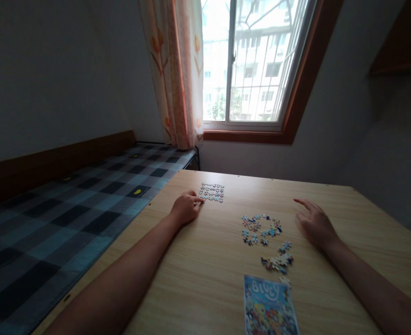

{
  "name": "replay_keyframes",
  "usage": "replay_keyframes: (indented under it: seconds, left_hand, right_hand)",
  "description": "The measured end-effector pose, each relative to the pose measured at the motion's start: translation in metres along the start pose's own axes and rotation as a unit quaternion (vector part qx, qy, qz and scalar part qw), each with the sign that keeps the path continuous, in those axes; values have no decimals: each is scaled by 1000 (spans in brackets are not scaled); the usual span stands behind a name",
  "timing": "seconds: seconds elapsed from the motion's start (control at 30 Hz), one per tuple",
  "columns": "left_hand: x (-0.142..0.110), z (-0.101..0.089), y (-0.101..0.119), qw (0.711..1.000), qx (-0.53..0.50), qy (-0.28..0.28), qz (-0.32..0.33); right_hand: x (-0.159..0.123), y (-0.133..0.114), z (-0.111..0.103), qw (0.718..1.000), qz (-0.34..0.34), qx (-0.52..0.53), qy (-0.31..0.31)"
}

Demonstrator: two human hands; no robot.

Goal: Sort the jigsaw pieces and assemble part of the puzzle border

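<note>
My left hand (186, 208) rests at the lower left corner of a squarish group of jigsaw puzzle pieces (212, 200), laid out in rows. Its fingers are curled, with the fingertips close together by the group's edge; whatever they pinch is too small to make out. Over on the right, my right hand (315, 224) hovers over or rests on the table, fingers stretched out and holding nothing. Between the hands lie scattered puzzle pieces (252, 224), with a denser heap of pieces (278, 263) nearer me.
A blue picture sheet marked "Bluey" (270, 302) lies at the front of the wooden table (198, 279). Along the table's left side runs a bed with a checked cover (86, 221). Beyond the far edge are a curtain (180, 74) and a window (254, 65).
</note>
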State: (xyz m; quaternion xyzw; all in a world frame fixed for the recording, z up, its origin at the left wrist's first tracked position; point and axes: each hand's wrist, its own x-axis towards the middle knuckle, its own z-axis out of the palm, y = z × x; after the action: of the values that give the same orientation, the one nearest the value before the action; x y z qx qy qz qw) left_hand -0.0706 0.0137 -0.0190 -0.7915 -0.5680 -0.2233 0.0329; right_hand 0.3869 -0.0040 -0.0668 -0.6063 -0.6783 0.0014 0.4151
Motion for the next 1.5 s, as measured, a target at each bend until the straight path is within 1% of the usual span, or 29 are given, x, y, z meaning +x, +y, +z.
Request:
replay_keyframes:
  seconds: [0.27,0.3,0.37,0.43,0.5,0.53,0.57,0.63,0.67,0.7,0.73,0.83,1.0,1.2,1.3,1.4,1.43,1.47,1.5]
  left_hand:
    - [8,1,-9,1000,-2,9,29]
    - [9,0,-9,999,0,16,33]
    - [8,-2,-8,999,6,42,35]
    - [7,-4,-6,997,10,70,28]
    - [7,-6,-4,996,11,89,22]
    - [7,-7,-3,995,10,94,20]
    - [7,-8,-2,995,9,97,19]
    - [7,-8,-1,995,8,100,18]
    - [7,-8,0,995,7,100,17]
    - [7,-9,0,995,7,101,17]
    - [8,-9,1,995,7,101,18]
    - [8,-9,1,994,6,106,22]
    - [8,-8,-1,994,7,105,19]
    - [7,-9,1,994,8,110,12]
    - [6,-9,1,994,13,108,5]
    - [6,-8,0,993,11,114,0]
    - [6,-8,0,993,9,116,-1]
    - [6,-8,0,993,7,119,-1]
    - [6,-9,0,993,5,120,-1]
  right_hand:
    - [3,-13,-5,1000,7,3,5]
    - [3,-16,-8,1000,3,6,-1]
    - [6,-27,-18,999,1,26,-42]
    - [9,-42,-33,991,-11,59,-117]
    - [13,-63,-50,971,-50,101,-211]
    - [14,-74,-58,951,-70,120,-275]
    - [14,-85,-66,925,-89,129,-346]
    - [12,-107,-77,873,-112,124,-458]
    - [10,-115,-80,853,-121,111,-495]
    - [7,-122,-81,841,-128,94,-517]
    - [5,-127,-81,835,-132,78,-528]
    - [-2,-129,-74,838,-133,45,-528]
    - [-5,-117,-62,832,-118,18,-542]
    - [-7,-113,-58,830,-111,6,-546]
    - [-5,-112,-60,824,-110,30,-556]
    - [-2,-115,-63,805,-111,99,-574]
    - [-2,-118,-63,808,-115,122,-565]
    - [-3,-123,-62,819,-123,143,-541]
    - [-6,-129,-60,838,-136,158,-504]
